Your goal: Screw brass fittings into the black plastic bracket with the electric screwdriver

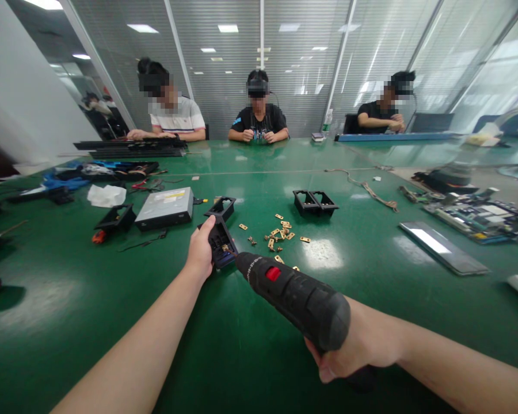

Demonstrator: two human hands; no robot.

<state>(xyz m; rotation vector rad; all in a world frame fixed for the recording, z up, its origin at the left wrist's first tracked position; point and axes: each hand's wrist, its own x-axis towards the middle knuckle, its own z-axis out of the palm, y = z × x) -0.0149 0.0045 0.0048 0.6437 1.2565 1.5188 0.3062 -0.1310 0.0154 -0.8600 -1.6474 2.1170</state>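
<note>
My left hand is closed round the left side of a black plastic frame, which stands tilted with its inside facing me. In my right hand is a black cordless drill with a red switch on top. The drill's nose points left into the frame, where its bit meets a small brass-coloured part; whether it sits in a screw I cannot tell. Just right of the frame, several brass plates and small screws lie scattered. Another black frame rests behind the one I hold.
A silver disc drive lies at left beside a black box-like part and a crumpled tissue. Two joined black frames stand beyond the plates. At right are a phone-like slab and circuit boards. Several people sit across the table.
</note>
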